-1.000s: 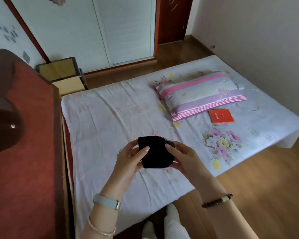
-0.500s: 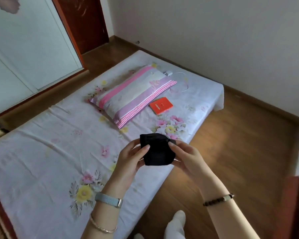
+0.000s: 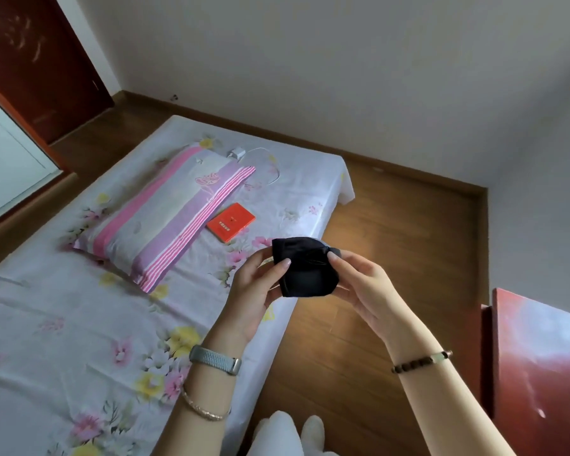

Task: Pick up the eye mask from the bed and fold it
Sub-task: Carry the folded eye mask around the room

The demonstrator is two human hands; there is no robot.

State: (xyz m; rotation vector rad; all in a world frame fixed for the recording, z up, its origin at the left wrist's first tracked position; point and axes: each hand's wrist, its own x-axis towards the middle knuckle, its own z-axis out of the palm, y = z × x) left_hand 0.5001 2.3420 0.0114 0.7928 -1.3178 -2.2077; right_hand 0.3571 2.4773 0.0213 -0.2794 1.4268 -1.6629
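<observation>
The black eye mask (image 3: 306, 268) is folded in half and held in the air over the bed's near edge. My left hand (image 3: 254, 291) pinches its left side, thumb on the front and fingers behind. My right hand (image 3: 362, 284) pinches its right side the same way. The bed (image 3: 63, 324) with a floral white sheet lies below and to the left of both hands.
A pink and purple striped pillow (image 3: 165, 212) lies on the bed, with a red booklet (image 3: 231, 222) beside it and a white charger with cable (image 3: 237, 154) behind. Wooden floor (image 3: 392, 241) spreads to the right. A red cabinet (image 3: 540, 373) stands at the right edge.
My view has swung to the right, so the bed shifted left and the floor and a red cabinet came in. Both hands kept holding the folded mask in much the same way.
</observation>
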